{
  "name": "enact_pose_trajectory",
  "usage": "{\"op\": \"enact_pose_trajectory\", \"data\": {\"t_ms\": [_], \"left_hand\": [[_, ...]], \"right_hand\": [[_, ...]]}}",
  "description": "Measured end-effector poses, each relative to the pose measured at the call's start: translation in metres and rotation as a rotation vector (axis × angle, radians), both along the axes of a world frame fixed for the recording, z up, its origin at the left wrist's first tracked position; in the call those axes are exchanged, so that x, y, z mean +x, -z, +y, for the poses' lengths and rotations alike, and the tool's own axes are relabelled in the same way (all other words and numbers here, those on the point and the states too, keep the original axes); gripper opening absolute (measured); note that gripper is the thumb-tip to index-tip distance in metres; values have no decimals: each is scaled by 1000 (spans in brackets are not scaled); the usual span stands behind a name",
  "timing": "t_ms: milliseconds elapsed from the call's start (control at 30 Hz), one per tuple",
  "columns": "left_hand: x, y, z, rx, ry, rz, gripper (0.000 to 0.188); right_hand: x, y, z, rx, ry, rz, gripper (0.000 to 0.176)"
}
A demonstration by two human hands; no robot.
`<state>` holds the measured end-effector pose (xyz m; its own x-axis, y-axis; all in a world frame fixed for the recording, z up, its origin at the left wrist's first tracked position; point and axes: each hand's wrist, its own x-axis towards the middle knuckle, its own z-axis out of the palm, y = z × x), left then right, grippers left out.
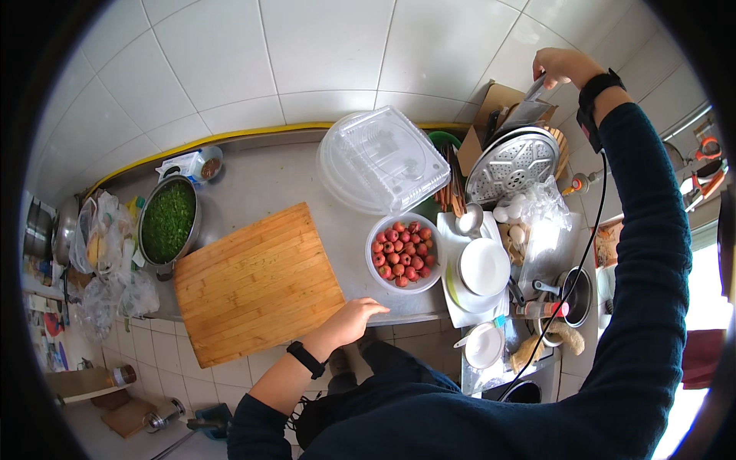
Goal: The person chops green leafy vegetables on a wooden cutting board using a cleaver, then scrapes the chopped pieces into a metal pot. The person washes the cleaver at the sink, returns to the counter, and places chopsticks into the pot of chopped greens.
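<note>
At the far right back, my right hand (556, 66) grips the grey handle of a broad-bladed kitchen knife (524, 114). Its blade slants down behind a round perforated metal steamer plate (513, 168), among cardboard and another dark-handled knife; the tip is hidden. My left hand (352, 322) holds nothing and is at the counter's front edge, by the right corner of a bamboo cutting board (259, 282). Small green scraps lie on the board, which overhangs the front edge. Right of the left hand, a white plastic bowl (372, 276) contains several red hawthorn-like fruits (402, 253).
Chopped greens (168, 221) fill a metal pan at left, near bagged goods (109, 241). Clear plastic containers (391, 161) stand at the back. White plates (485, 267), eggs (517, 236) and a small saucepan (577, 296) crowd the right side. A black cable (592, 236) hangs from my right wrist.
</note>
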<state>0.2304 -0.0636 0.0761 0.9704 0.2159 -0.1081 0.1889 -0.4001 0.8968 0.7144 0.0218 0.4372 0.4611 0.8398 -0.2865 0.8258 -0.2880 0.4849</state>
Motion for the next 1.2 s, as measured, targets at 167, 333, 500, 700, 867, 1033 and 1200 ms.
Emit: {"op": "enact_pose_trajectory", "data": {"t_ms": [167,333,500,700,867,1033,1200], "left_hand": [[4,-3,2,-118,-61,13,37],[8,4,-3,-190,-82,56,35],[2,12,-8,-177,-71,65,29],[-14,19,-12,-185,-186,41,22],[-27,20,-8,-241,-381,-51,27],[-53,6,16,-763,-639,-213,32],[-88,-11,32,-1260,-790,-414,44]], "right_hand": [[27,28,9,-66,-21,-45,35],[95,73,19,-48,-197,34,14],[130,129,33,93,322,354,14],[115,140,42,-153,-333,-80,27],[96,144,26,51,-420,-8,31],[68,149,9,455,-800,5,29],[-41,125,-14,626,-657,169,33]]}}
